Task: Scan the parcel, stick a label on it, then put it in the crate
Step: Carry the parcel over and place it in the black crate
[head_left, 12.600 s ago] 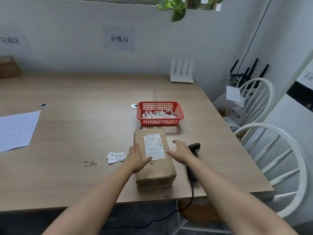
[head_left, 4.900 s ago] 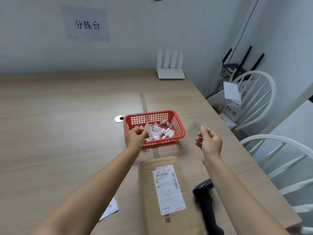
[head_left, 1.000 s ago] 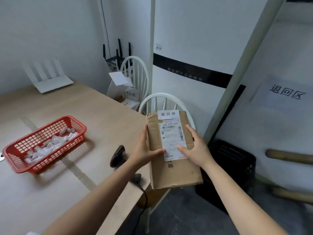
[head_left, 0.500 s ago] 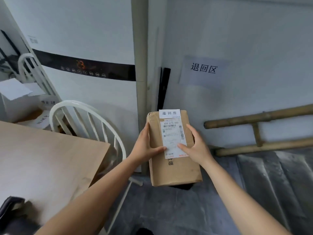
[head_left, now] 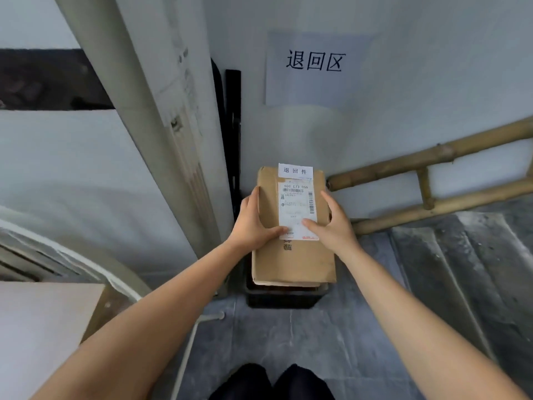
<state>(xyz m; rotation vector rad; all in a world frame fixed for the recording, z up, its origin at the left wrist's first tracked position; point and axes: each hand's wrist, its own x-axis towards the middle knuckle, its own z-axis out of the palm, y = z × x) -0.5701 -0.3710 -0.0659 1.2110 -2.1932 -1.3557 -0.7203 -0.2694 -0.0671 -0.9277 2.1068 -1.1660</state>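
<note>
The step in hand looks like the last one: setting the parcel (head_left: 292, 226) into the black crate (head_left: 284, 295) on the floor, which shows only as a dark rim under the parcel's near edge.

Both hands clamp the parcel from its 2 long sides. The left hand (head_left: 253, 223) wraps the 9 o'clock edge with the thumb lying across the top face; the right hand (head_left: 331, 226) takes the 3 o'clock edge the same way. The fingers (head_left: 327, 197) are curled closed around the cardboard, and the thumbs meet near the lower end of the shipping slip (head_left: 297, 212).

To do this well, I would keep the parcel level, centre it over the crate opening, and lower it with both hands before letting go, so that it does not catch on the rim.

The parcel's long axis runs from 6 to 12 o'clock, away from the person. Its labelled face points up, with the small white label (head_left: 295, 170) at the 12 o'clock end, nearest the wall.
</note>
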